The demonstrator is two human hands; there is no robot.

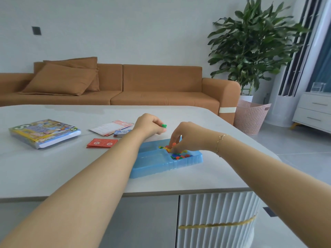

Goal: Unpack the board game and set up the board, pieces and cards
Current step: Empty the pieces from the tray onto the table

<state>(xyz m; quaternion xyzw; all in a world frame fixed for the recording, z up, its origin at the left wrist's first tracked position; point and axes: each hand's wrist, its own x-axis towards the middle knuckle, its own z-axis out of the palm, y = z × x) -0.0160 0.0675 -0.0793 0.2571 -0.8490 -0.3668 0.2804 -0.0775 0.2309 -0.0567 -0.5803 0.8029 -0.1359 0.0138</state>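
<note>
Pieces (176, 152) lie heaped in the right-hand compartment of the blue tray (161, 167), and that tray is our landmark for everything else. Our right hand (184, 136) hangs directly over that heap, fingertips curled down into it and pinching among the coloured bits, though we cannot tell which one it has. Our left hand (149, 124) sits just beyond the tray's far edge, fingers curled round a small green piece (164, 125) held clear of the table. The tray's long axis runs left to right across us, with its bare compartments on the left side. Left of the tray lie the red cards (102, 143), the blue card pack (122, 133) and the paper sheets (111, 127); further left is the wrapped board (44, 133). We judge the right hand much nearer the pieces, so it picks while the left collects.
</note>
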